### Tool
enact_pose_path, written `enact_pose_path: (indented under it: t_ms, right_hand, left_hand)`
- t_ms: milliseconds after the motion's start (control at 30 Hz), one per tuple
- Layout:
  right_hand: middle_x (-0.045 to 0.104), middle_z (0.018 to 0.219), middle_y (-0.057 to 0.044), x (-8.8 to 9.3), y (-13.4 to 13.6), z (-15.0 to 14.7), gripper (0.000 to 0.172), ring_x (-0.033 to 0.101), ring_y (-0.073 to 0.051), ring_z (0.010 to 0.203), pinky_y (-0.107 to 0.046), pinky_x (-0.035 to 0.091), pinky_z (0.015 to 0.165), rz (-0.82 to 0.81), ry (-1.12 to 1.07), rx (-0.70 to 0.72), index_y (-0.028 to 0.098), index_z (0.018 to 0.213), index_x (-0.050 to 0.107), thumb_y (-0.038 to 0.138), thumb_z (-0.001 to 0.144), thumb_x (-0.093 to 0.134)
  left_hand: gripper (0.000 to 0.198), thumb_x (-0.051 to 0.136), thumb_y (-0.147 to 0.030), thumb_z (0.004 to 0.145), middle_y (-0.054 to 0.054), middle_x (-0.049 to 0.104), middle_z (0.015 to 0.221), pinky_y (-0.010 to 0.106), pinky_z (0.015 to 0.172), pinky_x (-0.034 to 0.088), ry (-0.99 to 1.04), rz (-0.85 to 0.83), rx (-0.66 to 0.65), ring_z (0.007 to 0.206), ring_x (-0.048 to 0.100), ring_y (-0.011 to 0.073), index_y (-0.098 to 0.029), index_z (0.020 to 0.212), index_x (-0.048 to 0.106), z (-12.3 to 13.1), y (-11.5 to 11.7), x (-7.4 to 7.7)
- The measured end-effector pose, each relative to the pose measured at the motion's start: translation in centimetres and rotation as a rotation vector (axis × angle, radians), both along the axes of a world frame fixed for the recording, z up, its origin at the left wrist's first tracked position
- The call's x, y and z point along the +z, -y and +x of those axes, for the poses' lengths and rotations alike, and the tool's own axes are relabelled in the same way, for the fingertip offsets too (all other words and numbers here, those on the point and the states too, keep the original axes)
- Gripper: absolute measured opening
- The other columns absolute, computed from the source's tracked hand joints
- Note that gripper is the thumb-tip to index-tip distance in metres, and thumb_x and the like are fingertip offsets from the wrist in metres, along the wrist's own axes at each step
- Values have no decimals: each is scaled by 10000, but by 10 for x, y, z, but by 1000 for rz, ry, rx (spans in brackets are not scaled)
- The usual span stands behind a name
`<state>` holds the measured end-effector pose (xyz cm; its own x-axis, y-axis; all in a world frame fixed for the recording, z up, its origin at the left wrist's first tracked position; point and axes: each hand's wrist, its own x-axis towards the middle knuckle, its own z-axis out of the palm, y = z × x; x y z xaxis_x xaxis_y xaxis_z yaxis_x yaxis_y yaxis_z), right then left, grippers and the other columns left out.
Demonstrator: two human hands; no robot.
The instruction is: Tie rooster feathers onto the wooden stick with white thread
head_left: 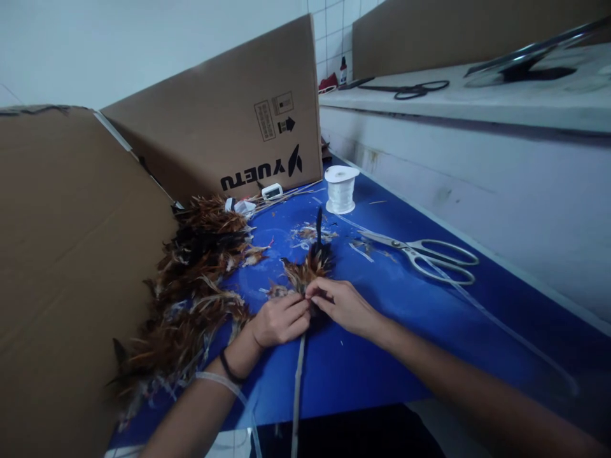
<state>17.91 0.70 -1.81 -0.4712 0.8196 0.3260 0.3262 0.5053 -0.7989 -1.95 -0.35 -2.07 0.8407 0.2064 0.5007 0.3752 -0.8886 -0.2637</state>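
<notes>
Two bare hands meet over a blue table; clock is centred on them. At 9, plain cardboard panel. Between 9 and 10, pile of brown and black feathers spread along that panel, pale strands in among it. At 11, cardboard box, printed YUETU, lettering upside down. Small white device with dark screen near its bottom edge, beside thin sticks.

Left hand: fingers closed on a stick, which runs down to 6. Dark band on that wrist, clear ribbon across the forearm. Feather bundle at the stick's upper end, 12 o'clock, just above the fingers. Right hand: thumb and fingertip pinched together at the bundle's base; what is between them, too small to tell.

White spool upright, between 12 and 1. Scissors at 2, blades toward the bundle side. Clear strip runs from near the spool past the handles toward 4. Ledge between 1 and 2, dark scissors on top.
</notes>
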Motion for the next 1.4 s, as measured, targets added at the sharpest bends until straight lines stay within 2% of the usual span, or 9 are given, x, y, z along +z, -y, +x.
enact_pose_path:
  t_ms: [100,267,533,700,867,933,1000,1200,1400]
  right_hand:
    - [644,767,12,2,-6,1,156,579,-120,692,-240,442,649,-55,24,41,188,826,606,94,782,490]
    - [634,731,18,0,-11,3,155,568,-118,648,-229,443,597,-126,14,112,192,816,607,106,763,489]
    - [636,788,-10,-19,-18,6,146,584,-149,692,-259,465,619,12,47,183,229,865,602,175,809,478]
    - [613,785,-15,-24,-14,6,125,572,-147,674,-258,471,610,114,62,138,228,891,565,179,812,481]
    - [573,817,-16,-17,-11,7,180,560,-136,721,-251,474,657,146,52,131,217,919,533,109,810,439]
    - [566,861,-28,-14,-11,8,218,555,-130,734,-247,472,660,144,43,180,209,969,549,94,819,441]
    - [566,897,-44,-13,-12,10,209,559,-135,777,-254,474,688,156,20,218,204,993,578,117,850,453]
    - [585,888,-51,-13,-12,12,165,577,-142,827,-262,472,737,177,-32,200,193,920,623,172,895,461]
    - [618,899,-42,-12,-11,15,148,592,-139,838,-259,468,771,135,-21,193,188,912,623,152,885,482]
  left_hand:
    - [146,508,-117,839,112,695,915,335,702,578,-8,-23,-27,922,658,224,-163,923,618,-1,-3,-5]
    - [202,498,-177,850,112,689,937,347,705,576,13,-191,-9,910,662,224,-199,1015,613,0,-3,-7]
    - [208,481,-269,862,67,679,960,310,665,552,-106,-352,74,835,653,197,-265,975,655,6,0,-5]
    - [248,443,-275,874,60,675,955,299,614,524,-154,-307,101,809,642,197,-278,1019,644,6,1,-7]
    - [250,462,-249,862,70,683,937,325,639,544,-93,-256,69,796,648,203,-269,1045,631,3,2,-11]
    - [229,491,-242,849,62,688,917,322,657,552,-65,-246,51,794,654,197,-267,1027,633,2,1,-11]
    - [216,510,-226,838,63,692,911,319,659,558,-42,-177,25,789,658,193,-255,1014,632,1,0,-12]
    - [183,576,-202,794,52,691,904,271,616,561,28,191,-23,792,656,174,-187,969,627,3,0,-10]
    - [184,621,-190,768,49,693,858,275,614,563,43,183,-19,792,664,190,-148,946,634,4,1,-6]
